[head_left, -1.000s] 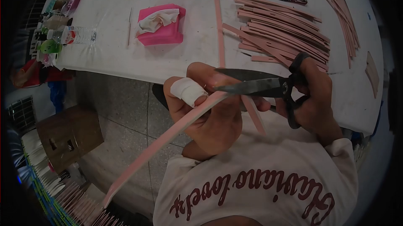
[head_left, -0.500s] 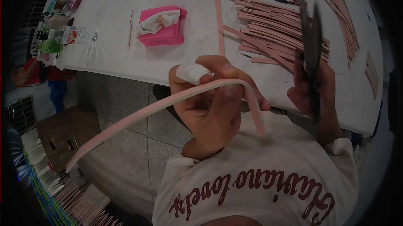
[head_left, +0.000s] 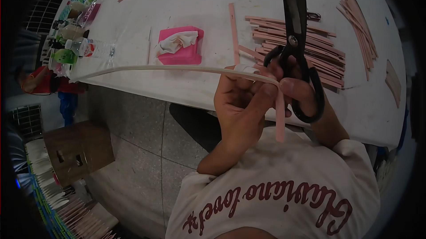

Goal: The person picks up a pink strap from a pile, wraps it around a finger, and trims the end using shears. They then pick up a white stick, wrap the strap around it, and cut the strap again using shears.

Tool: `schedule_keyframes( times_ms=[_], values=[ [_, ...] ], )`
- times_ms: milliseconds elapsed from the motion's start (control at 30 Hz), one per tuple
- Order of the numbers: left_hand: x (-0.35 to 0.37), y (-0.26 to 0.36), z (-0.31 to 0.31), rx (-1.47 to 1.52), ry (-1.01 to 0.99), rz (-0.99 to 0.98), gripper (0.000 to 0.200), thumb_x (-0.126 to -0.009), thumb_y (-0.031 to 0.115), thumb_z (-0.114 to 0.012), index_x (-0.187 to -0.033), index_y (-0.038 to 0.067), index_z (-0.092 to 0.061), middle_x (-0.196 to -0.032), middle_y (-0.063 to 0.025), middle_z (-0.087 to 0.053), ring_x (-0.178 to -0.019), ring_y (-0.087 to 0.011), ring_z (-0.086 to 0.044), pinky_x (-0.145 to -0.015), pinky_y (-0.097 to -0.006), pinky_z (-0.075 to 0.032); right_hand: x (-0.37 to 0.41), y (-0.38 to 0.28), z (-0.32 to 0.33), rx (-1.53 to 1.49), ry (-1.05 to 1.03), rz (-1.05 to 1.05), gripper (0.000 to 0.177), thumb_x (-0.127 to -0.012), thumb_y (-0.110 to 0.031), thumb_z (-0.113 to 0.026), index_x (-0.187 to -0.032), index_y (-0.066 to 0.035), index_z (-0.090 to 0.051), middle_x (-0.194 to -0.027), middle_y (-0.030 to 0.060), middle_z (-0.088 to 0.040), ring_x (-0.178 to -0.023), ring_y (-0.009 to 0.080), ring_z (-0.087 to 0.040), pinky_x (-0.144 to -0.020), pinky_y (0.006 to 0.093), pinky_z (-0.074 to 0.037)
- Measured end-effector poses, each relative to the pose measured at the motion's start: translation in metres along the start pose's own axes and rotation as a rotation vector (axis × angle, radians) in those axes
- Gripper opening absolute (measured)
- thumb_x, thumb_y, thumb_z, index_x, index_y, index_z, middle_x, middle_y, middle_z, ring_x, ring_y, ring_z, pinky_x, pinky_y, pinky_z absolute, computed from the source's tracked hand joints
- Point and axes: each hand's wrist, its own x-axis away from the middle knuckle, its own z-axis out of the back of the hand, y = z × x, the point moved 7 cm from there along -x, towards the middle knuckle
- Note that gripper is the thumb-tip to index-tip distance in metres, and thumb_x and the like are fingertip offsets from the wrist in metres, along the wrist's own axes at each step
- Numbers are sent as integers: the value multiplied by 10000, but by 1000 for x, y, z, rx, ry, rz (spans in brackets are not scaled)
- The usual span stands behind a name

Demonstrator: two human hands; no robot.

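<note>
Right hand [head_left: 301,90] and scissors [head_left: 293,39] have swung in from over the pile on your right, where they stood half a second ago, and now meet your left hand [head_left: 242,110], which has itself shifted a little rightward. The pink strip [head_left: 177,67] you are holding has swung up too: its long end, which drooped toward the floor, now stretches out left in a gentle arch, just below the pink box [head_left: 191,55] in your view.

Your left hand is closed, pinching the strip between thumb and fingers near its bend (a white bandage [head_left: 246,69] wraps one of those fingers). From there the short end hangs straight down in front of your shirt [head_left: 275,163]. Your right hand grips the scissors by their loops, blades pointing up and lying close together, tips cut off by the top of the view. Its thumb is right at the bend, beside your left thumb; whether it presses on the strip, you cannot tell from here.

Behind the scissors, the pile of strips [head_left: 323,52] lies on the white table [head_left: 199,17], with small snips [head_left: 314,16] partly hidden at its far side. One lone strip [head_left: 234,35] lies left of the pile, and a looser bundle [head_left: 358,30] sits to its right.
</note>
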Motion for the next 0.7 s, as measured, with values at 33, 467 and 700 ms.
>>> schedule_keyframes(
  times_ms=[33, 467, 700],
  values=[
    [-1, 1, -1, 2, -6, -1, 245, -863, -23, -523, -1092, -17, -437, -979, -127, -581, -641, -194, -640, -491, -316, -587, 1, -1, -1, 3, 2, 5, 261, -752, -191, -670, -802, -42, -463, -677, -1, -451, -568, 63, -480, -517, 212, -425],
    [-3, -16, 5, -13, -96, 107, 371, -780, -117, -550, -1095, 26, -416, -917, -152, -639, -655, -164, -617, -521, -273, -522, -9, -1, 20, 103, 92, 236, 273, -739, -224, -690, -826, -57, -492, -696, -22, -443, -605, 55, -427, -531, 202, -349],
    [2, -16, -1, 102, -141, 92, 454, -772, -151, -569, -1145, 63, -423, -966, -181, -636, -808, -169, -641, -649, -276, -546, -2, -10, 20, 148, 114, 327, 294, -723, -244, -703, -820, -51, -504, -730, -22, -454, -655, 58, -434, -577, 209, -355]
  ],
)
